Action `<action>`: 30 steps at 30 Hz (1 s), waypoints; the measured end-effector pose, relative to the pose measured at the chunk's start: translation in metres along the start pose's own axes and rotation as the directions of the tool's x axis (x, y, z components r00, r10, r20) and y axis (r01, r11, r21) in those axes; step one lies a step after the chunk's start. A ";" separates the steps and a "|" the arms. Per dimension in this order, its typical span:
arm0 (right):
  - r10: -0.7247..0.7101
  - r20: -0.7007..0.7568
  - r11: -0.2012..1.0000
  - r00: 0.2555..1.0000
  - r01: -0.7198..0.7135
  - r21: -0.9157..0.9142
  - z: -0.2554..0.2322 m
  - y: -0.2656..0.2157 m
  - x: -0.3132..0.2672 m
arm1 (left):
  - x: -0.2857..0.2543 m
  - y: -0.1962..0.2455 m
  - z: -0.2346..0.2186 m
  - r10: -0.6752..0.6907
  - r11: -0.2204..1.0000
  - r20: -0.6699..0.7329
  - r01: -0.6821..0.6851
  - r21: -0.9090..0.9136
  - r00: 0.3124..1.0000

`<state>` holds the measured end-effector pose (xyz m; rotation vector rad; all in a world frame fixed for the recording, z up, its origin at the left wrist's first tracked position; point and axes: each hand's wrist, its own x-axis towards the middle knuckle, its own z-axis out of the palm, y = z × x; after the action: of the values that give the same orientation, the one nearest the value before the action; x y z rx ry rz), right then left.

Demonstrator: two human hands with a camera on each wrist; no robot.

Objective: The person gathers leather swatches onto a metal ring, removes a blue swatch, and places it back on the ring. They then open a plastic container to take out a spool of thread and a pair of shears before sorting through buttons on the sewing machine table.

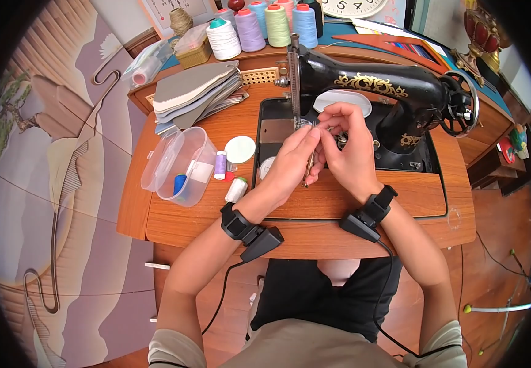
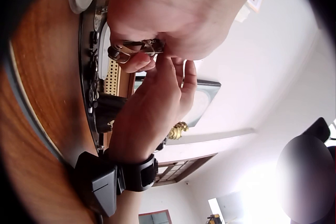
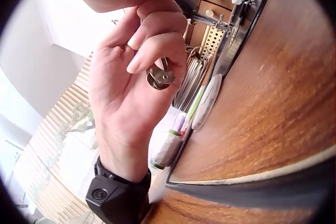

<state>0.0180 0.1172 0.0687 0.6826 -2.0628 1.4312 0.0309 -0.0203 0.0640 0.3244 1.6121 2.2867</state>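
Both hands meet at the fingertips in front of the sewing machine's (image 1: pixel 363 76) needle area. My left hand (image 1: pixel 293 159) keeps its fingers curled round a small metal tool (image 3: pixel 160 77), whose rounded, riveted end sticks out below the fingers in the right wrist view. More of its metal shows between the hands in the left wrist view. My right hand (image 1: pixel 351 147) is raised beside it, thumb and index fingertips at the left fingertips, the other fingers bent more loosely. I cannot tell what those right fingertips pinch.
Left of the hands are a clear plastic box (image 1: pixel 195 165) with a blue spool (image 1: pixel 179 183), a purple spool (image 1: pixel 220 165), a white spool (image 1: pixel 236 190) and a pale disc (image 1: pixel 241 149). Folded fabrics (image 1: pixel 195 92) lie behind. Large thread cones (image 1: pixel 276 26) stand along the back.
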 end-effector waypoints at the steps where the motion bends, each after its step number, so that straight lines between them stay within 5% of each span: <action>1: 0.001 -0.024 0.998 1.000 0.000 0.067 0.001 0.002 0.000 | -0.001 0.002 0.001 0.000 1.000 0.000 0.000 0.000 1.000; 12: 0.063 -0.047 0.843 0.997 -0.027 0.537 0.004 0.007 0.002 | -0.009 0.015 0.005 0.002 0.984 0.092 0.014 -0.177 0.996; 18: 0.181 0.067 0.637 0.981 -0.169 0.752 -0.002 0.000 0.002 | -0.008 0.013 0.003 0.048 0.946 0.210 0.023 -0.323 0.977; 23: 0.269 0.171 0.342 0.948 -0.260 0.903 -0.003 -0.003 0.004 | -0.010 0.011 0.006 0.061 0.942 0.194 0.007 -0.335 0.979; 30: 0.197 0.150 0.522 0.969 -0.233 0.821 -0.006 -0.003 0.004 | -0.011 0.010 0.009 0.102 0.963 0.162 -0.057 -0.263 0.982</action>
<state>0.0180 0.1219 0.0749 0.8081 -1.3894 2.6220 0.0428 -0.0195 0.0771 0.5163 1.2205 2.4166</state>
